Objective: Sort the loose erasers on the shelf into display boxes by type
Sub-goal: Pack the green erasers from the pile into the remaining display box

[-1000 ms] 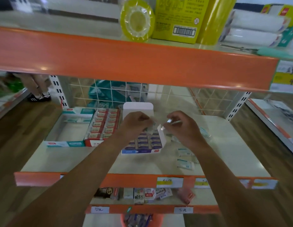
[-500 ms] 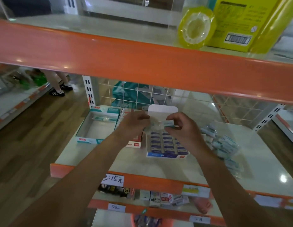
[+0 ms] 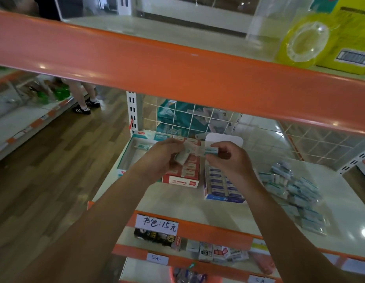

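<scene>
Over three display boxes (image 3: 181, 181), two hands (image 3: 163, 158) pinching erasers (image 3: 182, 157)

Bright, even indoor light from above; a soft, wide-angle picture.
Ceiling lamps show as a hard white glare spot on the shelf (image 3: 177, 201) at 4 o'clock and as small highlights along the orange shelf lip (image 3: 157, 64) at 9 and 3 o'clock. Under that lip the light dims, and both forearms at 6 o'clock sit in shade. The left hand (image 3: 163, 158), the right hand (image 3: 228, 160) and the wrapped erasers (image 3: 210, 150) they hold are smeared by motion. The tape roll (image 3: 306, 41) at 1 o'clock is out of focus. Straight edges bow and stretch toward the frame's rim.
</scene>
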{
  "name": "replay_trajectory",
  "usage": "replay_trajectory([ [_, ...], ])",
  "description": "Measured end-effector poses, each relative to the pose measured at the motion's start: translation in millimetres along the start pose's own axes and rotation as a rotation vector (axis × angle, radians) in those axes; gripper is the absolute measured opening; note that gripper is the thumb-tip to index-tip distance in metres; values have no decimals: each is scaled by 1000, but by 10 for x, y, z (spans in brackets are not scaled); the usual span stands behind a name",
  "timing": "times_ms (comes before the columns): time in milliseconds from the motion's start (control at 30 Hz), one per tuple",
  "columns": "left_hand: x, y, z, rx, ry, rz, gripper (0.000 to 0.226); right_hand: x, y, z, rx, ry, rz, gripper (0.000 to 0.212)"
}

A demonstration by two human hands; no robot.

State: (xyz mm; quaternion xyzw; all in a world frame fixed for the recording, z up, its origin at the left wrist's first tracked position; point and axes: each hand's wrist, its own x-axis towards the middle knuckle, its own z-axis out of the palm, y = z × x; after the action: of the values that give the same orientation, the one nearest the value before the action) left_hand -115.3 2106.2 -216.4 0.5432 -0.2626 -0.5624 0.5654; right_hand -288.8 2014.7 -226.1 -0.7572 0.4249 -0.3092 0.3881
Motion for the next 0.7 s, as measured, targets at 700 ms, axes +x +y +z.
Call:
replay_trajectory([
  [700, -24, 243, -730, 459, 157, 112, 28, 198, -417, 753, -11, -34, 40, 31],
])
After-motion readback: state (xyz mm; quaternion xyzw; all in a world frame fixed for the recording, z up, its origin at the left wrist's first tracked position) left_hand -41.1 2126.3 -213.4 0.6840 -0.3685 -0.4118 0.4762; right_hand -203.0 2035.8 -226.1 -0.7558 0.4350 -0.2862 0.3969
